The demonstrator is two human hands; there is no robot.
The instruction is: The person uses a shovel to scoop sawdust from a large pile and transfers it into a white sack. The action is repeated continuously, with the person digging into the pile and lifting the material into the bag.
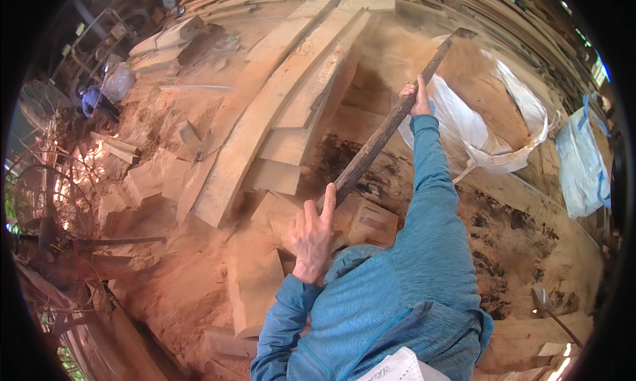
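Note:
A long, dark, rough wooden pole (379, 146) runs slantwise from lower left to upper right. My right hand (419, 99) is wrapped round its upper part, with that arm stretched out in a blue sleeve. At the pole's near end is my left hand (313, 232), its index finger straight along the wood and the other fingers partly bent round it. The far end looks dark and flat, but its shape is unclear amid flying sawdust. Beside that end stands a big white woven bag (457, 112), its mouth gaping, with brown sawdust (493, 93) in it.
Long sawn planks (271, 109) lie stacked left of the pole, with wood offcuts (255, 281) below them. Reddish sawdust (172, 275) covers the floor. Another white bag with blue straps (580, 159) lies at the right, above a long-handled metal tool (544, 301). A person (96, 101) is far left.

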